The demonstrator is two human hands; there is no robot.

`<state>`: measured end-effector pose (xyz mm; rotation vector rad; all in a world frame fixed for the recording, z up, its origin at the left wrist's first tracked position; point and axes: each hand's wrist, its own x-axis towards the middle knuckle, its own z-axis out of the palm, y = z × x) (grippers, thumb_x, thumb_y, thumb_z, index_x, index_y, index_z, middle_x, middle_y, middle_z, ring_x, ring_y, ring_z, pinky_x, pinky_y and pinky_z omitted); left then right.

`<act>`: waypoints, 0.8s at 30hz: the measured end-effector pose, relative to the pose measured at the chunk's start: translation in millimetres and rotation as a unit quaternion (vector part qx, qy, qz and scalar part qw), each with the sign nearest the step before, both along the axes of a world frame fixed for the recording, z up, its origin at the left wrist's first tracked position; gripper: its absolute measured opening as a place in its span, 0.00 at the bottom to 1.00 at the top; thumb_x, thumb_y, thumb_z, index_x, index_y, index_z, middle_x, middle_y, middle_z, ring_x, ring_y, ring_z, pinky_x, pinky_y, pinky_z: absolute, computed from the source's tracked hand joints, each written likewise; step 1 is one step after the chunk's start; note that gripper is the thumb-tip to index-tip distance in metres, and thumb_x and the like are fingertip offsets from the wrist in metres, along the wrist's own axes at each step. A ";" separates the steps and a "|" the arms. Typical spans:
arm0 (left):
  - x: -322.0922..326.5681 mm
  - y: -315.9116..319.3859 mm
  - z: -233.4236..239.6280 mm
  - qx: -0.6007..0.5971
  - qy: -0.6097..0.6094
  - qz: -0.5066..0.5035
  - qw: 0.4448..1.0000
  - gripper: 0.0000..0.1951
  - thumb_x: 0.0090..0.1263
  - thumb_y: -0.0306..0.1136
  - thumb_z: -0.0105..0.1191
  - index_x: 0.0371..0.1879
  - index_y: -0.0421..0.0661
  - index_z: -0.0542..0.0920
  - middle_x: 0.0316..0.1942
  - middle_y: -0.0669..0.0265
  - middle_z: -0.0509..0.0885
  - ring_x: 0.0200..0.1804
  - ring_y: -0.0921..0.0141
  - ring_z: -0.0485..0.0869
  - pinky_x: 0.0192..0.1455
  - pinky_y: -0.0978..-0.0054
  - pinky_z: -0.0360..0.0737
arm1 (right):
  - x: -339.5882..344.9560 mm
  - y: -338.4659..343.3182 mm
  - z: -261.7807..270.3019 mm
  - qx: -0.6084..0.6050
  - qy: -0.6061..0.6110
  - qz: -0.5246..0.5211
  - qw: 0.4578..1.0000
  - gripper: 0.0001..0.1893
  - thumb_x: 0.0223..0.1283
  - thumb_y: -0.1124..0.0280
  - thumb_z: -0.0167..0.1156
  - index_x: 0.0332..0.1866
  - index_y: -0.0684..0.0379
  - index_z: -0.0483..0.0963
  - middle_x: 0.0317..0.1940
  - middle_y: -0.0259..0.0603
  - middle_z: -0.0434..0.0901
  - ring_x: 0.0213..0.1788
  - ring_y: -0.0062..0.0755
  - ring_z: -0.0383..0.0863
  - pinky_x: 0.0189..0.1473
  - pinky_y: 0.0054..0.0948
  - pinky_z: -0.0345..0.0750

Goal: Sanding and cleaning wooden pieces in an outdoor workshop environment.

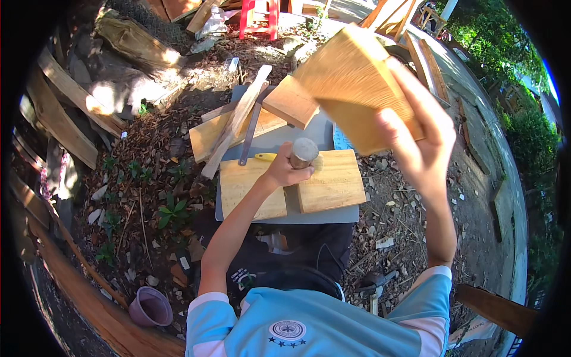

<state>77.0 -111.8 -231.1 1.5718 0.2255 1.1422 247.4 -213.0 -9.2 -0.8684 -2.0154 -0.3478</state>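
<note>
My left hand [287, 168] grips an upright cylinder [305, 150] with a pale, rounded top; its lower part is hidden by my fingers. My right hand [417, 138] is raised to the right, holding a thick wooden block [361, 89] by its near edge, both blurred. Below my left hand, two pale boards lie side by side on a low grey table [319, 136]: a left board [245, 189] and a right board [332, 183], with a narrow gap between them. A yellow handle [265, 156] pokes out beside my left fist.
Behind the boards lie a wooden strip [236, 122], a flat metal strip [253, 125], another wooden block [290, 100] and a blue-and-white packet [341, 138]. A red plastic stool [259, 30] stands farther back. Rough timber [67, 111] and a purple pot [151, 306] are at left.
</note>
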 end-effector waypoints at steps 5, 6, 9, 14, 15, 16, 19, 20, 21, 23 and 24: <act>9.0 -3.8 1.0 0.072 0.014 0.012 0.997 0.11 0.48 0.24 0.59 0.31 0.43 0.75 0.19 0.75 0.73 0.21 0.80 0.68 0.24 0.80 0.64 | 3.1 7.8 -30.4 0.168 0.072 -0.006 0.983 0.22 0.55 0.71 0.60 0.55 0.67 0.71 0.45 0.51 0.77 0.47 0.36 0.79 0.45 0.34 0.80; 10.9 -10.8 6.1 -0.005 -0.022 0.006 1.000 0.09 0.48 0.25 0.59 0.27 0.43 0.75 0.18 0.75 0.72 0.20 0.80 0.67 0.24 0.79 0.64 | 0.2 -3.9 -40.9 -0.107 -0.061 -0.022 0.992 0.22 0.55 0.66 0.62 0.57 0.57 0.73 0.37 0.48 0.78 0.38 0.34 0.80 0.40 0.33 0.80; 2.1 -2.0 0.2 -0.035 -0.021 0.002 0.999 0.07 0.47 0.26 0.59 0.23 0.44 0.74 0.16 0.74 0.70 0.21 0.80 0.67 0.24 0.78 0.64 | 0.5 -3.1 -36.0 -0.189 -0.045 -0.031 0.980 0.23 0.53 0.64 0.63 0.57 0.52 0.73 0.27 0.45 0.75 0.27 0.35 0.76 0.33 0.33 0.76; -0.2 0.6 2.1 0.031 0.059 0.016 0.998 0.05 0.48 0.24 0.57 0.23 0.43 0.76 0.21 0.71 0.77 0.26 0.77 0.75 0.32 0.78 0.71 | -12.3 -1.1 -19.1 0.049 0.291 0.056 0.954 0.24 0.58 0.71 0.59 0.59 0.69 0.66 0.46 0.49 0.77 0.45 0.33 0.79 0.46 0.30 0.78; 2.4 2.2 1.6 0.032 0.059 0.013 0.998 0.05 0.48 0.24 0.57 0.23 0.43 0.76 0.21 0.71 0.77 0.26 0.77 0.75 0.32 0.78 0.71 | -14.9 -0.2 -28.4 0.085 0.326 0.056 0.940 0.24 0.60 0.70 0.57 0.60 0.70 0.64 0.50 0.48 0.76 0.49 0.33 0.77 0.49 0.29 0.77; 4.5 3.2 -1.0 0.028 0.046 0.001 0.999 0.05 0.48 0.24 0.58 0.24 0.43 0.76 0.21 0.71 0.77 0.26 0.77 0.75 0.32 0.77 0.72 | -2.3 8.7 -46.6 0.150 0.159 -0.007 0.976 0.22 0.60 0.72 0.56 0.58 0.69 0.67 0.48 0.49 0.76 0.43 0.33 0.79 0.44 0.30 0.78; 5.7 -8.9 -11.1 -0.001 0.017 0.009 1.000 0.06 0.48 0.24 0.58 0.25 0.43 0.76 0.21 0.70 0.77 0.26 0.76 0.76 0.31 0.77 0.73 | 1.0 0.8 -67.8 -0.210 -0.087 -0.012 0.974 0.24 0.54 0.63 0.63 0.59 0.46 0.72 0.26 0.43 0.69 0.26 0.37 0.73 0.31 0.35 0.76; 4.7 -14.0 -14.7 -0.025 -0.003 0.028 0.999 0.06 0.49 0.23 0.58 0.25 0.43 0.76 0.21 0.70 0.77 0.26 0.76 0.76 0.30 0.77 0.73 | 0.9 0.9 -67.1 -0.185 -0.058 0.001 0.981 0.24 0.54 0.63 0.63 0.58 0.48 0.72 0.26 0.43 0.70 0.26 0.36 0.73 0.31 0.34 0.76; 5.1 -7.8 -13.5 -0.019 -0.006 0.028 0.999 0.06 0.49 0.23 0.58 0.25 0.43 0.76 0.21 0.70 0.77 0.26 0.76 0.76 0.30 0.77 0.73 | 2.6 5.2 -60.5 -0.153 -0.035 0.013 0.988 0.23 0.54 0.64 0.63 0.58 0.49 0.73 0.27 0.44 0.71 0.26 0.36 0.73 0.31 0.33 0.76; -0.6 -10.1 -17.8 -0.038 0.005 -0.005 0.999 0.07 0.48 0.24 0.59 0.27 0.42 0.76 0.22 0.72 0.76 0.25 0.79 0.74 0.29 0.78 0.71 | 8.2 1.8 -37.4 -0.071 0.019 0.003 0.997 0.24 0.52 0.69 0.64 0.57 0.59 0.73 0.31 0.46 0.77 0.31 0.33 0.77 0.35 0.29 0.76; -3.0 -0.4 -12.2 -0.041 0.013 -0.016 0.999 0.07 0.49 0.22 0.57 0.27 0.42 0.76 0.22 0.70 0.77 0.24 0.79 0.74 0.26 0.78 0.71 | 8.3 2.2 -30.2 -0.041 0.070 0.014 0.997 0.24 0.51 0.70 0.64 0.56 0.61 0.73 0.32 0.46 0.78 0.32 0.32 0.78 0.37 0.28 0.75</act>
